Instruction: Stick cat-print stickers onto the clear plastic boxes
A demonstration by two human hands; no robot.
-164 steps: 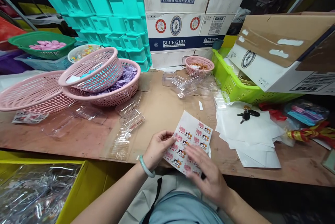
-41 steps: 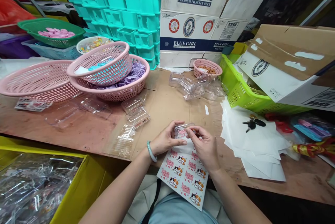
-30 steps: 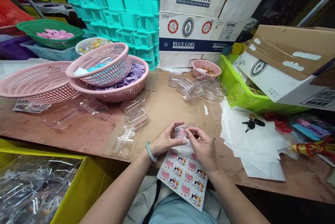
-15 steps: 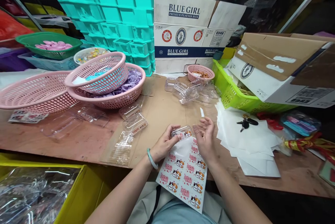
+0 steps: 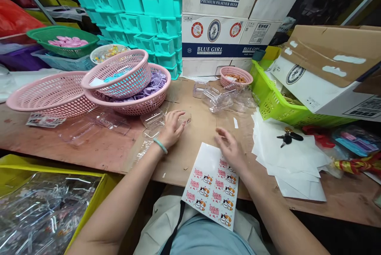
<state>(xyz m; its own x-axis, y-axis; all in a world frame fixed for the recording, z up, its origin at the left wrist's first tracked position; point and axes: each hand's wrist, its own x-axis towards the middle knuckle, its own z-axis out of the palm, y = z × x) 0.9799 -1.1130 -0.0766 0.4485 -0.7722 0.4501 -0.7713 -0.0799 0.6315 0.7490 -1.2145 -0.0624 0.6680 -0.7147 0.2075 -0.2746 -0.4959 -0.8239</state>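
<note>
My left hand (image 5: pixel 171 130), with a jade-coloured bangle on the wrist, is over the cardboard left of centre. Its fingers and thumb close round a clear plastic case (image 5: pixel 187 119) with a small printed sticker; the hand hides most of the case. Other clear cases (image 5: pixel 151 118) lie just left of that hand. My right hand (image 5: pixel 231 149) hovers by the upper right edge of the sticker sheet (image 5: pixel 208 187), fingers loosely bent and apart, with nothing seen in them. Cartoon cats and pink lettering cover the sheet, whose top left part is bare white; it overhangs the table edge.
Pink baskets (image 5: pixel 47 102) with purple and blue pieces stand left. Clear cases (image 5: pixel 222 98) lie before a small pink basket (image 5: pixel 226 82). White sheets (image 5: pixel 285 159) with keys (image 5: pixel 287 140) lie right. A yellow box (image 5: pixel 98 191) of clear plastic is at lower left.
My left hand has moved left, carrying the clear case away from the sticker sheet towards the other cases. My right hand stays beside the sheet, its fingers lower. The view has shifted slightly.
</note>
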